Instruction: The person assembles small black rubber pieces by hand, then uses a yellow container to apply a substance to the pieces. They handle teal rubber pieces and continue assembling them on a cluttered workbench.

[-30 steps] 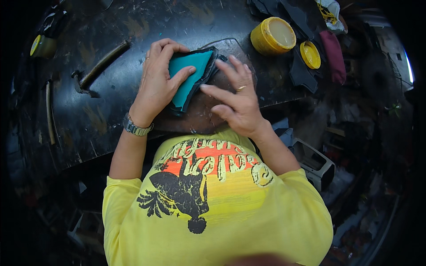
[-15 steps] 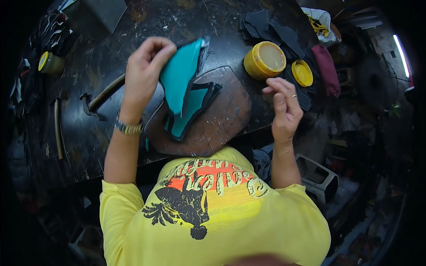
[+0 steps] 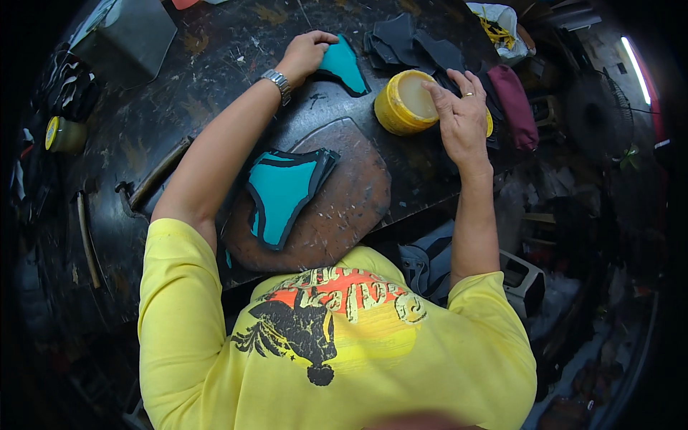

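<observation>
One teal piece point(image 3: 342, 64) lay set aside under the curled left hand point(image 3: 304, 54), a stack point(image 3: 283, 193) waited on the board point(image 3: 344, 208), and the right hand point(image 3: 459, 118), fingers spread, dipped into the yellow tub point(image 3: 401, 107).

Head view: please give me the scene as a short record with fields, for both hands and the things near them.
left hand: left hand rests on a teal cut piece at the far side of the dark worktable
right hand: right hand, fingertips at the rim of the open yellow tub
in front of the person: stack of teal pieces with dark edges, lying on a worn brown board
behind the tub: dark cut pieces
</observation>
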A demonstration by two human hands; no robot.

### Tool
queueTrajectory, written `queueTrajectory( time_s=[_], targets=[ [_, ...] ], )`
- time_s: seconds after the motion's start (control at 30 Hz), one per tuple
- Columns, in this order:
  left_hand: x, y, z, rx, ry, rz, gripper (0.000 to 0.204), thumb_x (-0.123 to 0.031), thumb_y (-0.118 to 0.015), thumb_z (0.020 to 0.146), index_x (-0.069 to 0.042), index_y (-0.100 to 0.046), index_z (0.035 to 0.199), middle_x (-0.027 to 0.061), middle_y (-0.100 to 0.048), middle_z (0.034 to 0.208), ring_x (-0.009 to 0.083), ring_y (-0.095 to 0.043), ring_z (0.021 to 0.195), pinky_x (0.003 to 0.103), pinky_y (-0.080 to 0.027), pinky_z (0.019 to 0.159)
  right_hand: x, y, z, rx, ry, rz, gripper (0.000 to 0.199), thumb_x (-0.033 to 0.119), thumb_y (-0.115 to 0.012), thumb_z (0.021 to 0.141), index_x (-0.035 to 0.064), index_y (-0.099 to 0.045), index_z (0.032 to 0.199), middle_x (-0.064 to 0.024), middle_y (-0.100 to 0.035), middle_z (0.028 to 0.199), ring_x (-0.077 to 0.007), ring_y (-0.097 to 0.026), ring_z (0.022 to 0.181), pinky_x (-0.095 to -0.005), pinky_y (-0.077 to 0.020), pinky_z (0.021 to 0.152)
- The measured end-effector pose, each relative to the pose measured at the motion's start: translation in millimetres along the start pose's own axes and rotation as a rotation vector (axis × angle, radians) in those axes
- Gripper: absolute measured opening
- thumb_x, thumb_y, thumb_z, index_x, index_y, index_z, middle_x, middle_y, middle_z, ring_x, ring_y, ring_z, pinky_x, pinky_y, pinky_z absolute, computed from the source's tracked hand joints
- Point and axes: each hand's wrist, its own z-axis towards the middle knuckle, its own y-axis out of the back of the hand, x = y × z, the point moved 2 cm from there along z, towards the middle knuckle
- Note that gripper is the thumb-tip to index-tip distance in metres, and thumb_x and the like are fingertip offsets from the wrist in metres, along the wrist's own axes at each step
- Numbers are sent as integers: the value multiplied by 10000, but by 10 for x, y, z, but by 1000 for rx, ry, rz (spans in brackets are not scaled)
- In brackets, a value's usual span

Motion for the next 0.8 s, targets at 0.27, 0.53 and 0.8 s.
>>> queueTrajectory(
  time_s=[0.27, 0.53, 0.8],
  targets=[
    [-622, 652, -767, 122, -327, 425, 406, -327, -687, 965, -121, -660, 1314, 144, -631, 1319, 300, -586, 1260, 387, -444, 1080, 104, 212, -73, -193, -23, 59, 394, 354, -650, 986, 79, -701, 1264, -224, -591, 1329, -378, -517, 1277, -478, -419, 1055],
    [-859, 807, -2413, 142, -170, 467, 404, -274, -771, 867, -125, -670, 1229, 130, -552, 1382, 332, -542, 1258, 445, -393, 1081, 644, 220, -541, 44, -48, -310, 360, 310, -704, 931, 62, -713, 1193, -204, -609, 1283, -385, -546, 1220, -499, -417, 1032],
    [-658, 739, -2496, 116, -132, 194, 354, -176, -663, 965, -55, -624, 1296, 140, -579, 1334, 313, -576, 1241, 390, -455, 1053, 1276, -215, -777, 263, -96, 777, 393, 324, -518, 1057, 76, -695, 1305, -148, -534, 1377, -267, -467, 1316, -383, -326, 1135]
  ],
)
